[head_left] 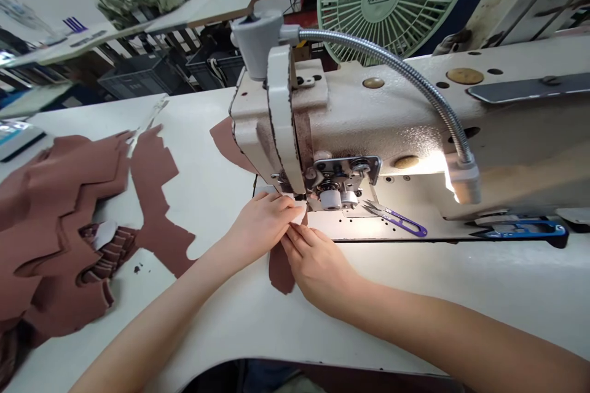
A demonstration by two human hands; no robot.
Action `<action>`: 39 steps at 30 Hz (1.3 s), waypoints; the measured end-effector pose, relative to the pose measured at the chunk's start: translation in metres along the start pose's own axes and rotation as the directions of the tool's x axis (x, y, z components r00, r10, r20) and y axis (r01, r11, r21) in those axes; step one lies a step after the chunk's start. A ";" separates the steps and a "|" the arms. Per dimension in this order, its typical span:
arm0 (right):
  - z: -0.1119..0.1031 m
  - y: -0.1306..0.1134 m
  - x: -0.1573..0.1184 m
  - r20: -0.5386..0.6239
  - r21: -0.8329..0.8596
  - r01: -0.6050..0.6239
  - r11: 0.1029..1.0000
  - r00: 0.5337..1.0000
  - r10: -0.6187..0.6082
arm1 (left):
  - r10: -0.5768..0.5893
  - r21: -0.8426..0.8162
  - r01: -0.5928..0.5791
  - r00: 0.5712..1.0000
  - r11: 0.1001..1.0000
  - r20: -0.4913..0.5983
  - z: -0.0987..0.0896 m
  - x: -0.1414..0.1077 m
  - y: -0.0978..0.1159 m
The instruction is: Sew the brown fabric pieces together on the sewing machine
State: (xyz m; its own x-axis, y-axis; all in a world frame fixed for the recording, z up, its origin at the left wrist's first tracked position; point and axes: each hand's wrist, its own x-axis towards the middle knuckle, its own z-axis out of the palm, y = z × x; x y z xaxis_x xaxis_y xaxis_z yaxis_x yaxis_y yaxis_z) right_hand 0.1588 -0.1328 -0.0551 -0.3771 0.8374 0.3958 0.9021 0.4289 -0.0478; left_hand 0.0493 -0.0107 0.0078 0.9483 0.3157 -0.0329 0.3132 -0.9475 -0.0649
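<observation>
At the needle area of a white sewing machine, my two hands meet over a brown fabric piece. My left hand is closed, its fingertips pinching a small white piece just in front of the presser area. Right beside it, my right hand has its fingers together, gripping the brown fabric's edge below the white piece. The fabric's lower end hangs toward me on the table, and another brown part shows behind the machine head. My fingers hide the needle and the exact contact.
Purple thread snips lie on the machine bed, and blue thread snips lie farther right. Stacked brown fabric pieces cover the table's left, beside a single cut piece. A lit lamp hangs from a flexible neck; a green fan stands behind.
</observation>
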 end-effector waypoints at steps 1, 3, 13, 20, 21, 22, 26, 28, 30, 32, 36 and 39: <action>0.000 0.000 0.001 0.017 0.010 -0.012 1.000 1.000 0.011 | 0.008 0.002 -0.008 1.000 1.000 -0.026 0.002 -0.001 -0.001; -0.001 -0.001 0.003 0.054 0.035 -0.057 0.998 0.997 0.055 | 0.018 0.001 -0.018 0.997 1.000 -0.070 0.006 -0.002 -0.003; -0.007 -0.009 0.006 0.132 0.133 -0.134 0.982 0.984 0.116 | 0.075 -0.180 -0.116 0.972 0.977 -0.224 0.018 0.002 -0.015; -0.005 -0.001 0.014 0.178 0.093 -0.166 0.982 0.973 0.148 | 0.035 -0.135 -0.048 0.995 0.990 -0.096 0.016 0.014 -0.017; -0.005 -0.001 0.015 0.192 0.087 -0.170 0.982 0.970 0.151 | 0.028 -0.142 -0.041 0.996 0.989 -0.089 0.017 0.015 -0.018; -0.004 0.000 0.016 0.206 0.083 -0.172 0.982 0.967 0.153 | 0.018 -0.149 -0.030 0.996 0.988 -0.086 0.017 0.015 -0.019; -0.003 0.003 0.020 0.237 0.065 -0.177 0.982 0.959 0.157 | -0.011 -0.184 -0.007 0.995 0.983 -0.096 0.019 0.015 -0.022; -0.003 0.004 0.022 0.245 0.056 -0.178 0.982 0.956 0.159 | 0.002 -0.206 -0.025 0.994 0.978 -0.112 0.020 0.014 -0.024; -0.003 0.006 0.024 0.247 0.048 -0.180 0.983 0.955 0.163 | 0.010 -0.217 -0.038 0.992 0.975 -0.127 0.022 0.013 -0.025; -0.001 0.007 0.026 0.239 0.042 -0.190 0.981 0.955 0.175 | 0.011 -0.212 -0.039 0.991 0.977 -0.134 0.025 0.013 -0.027; 0.002 0.011 0.029 0.233 0.038 -0.198 0.979 0.955 0.185 | 0.021 -0.172 -0.049 0.987 0.984 -0.159 0.030 0.015 -0.030; 0.002 0.012 0.030 0.247 0.031 -0.193 0.981 0.952 0.179 | 0.028 -0.160 -0.055 0.986 0.986 -0.165 0.030 0.015 -0.030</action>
State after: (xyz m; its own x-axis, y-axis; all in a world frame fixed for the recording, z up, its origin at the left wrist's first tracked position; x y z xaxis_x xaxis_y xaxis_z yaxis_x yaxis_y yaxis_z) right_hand 0.1575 -0.1020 -0.0456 -0.2492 0.9580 0.1417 0.9510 0.2697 -0.1511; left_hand 0.0526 0.0241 -0.0204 0.9523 0.2758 0.1304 0.2645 -0.9594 0.0977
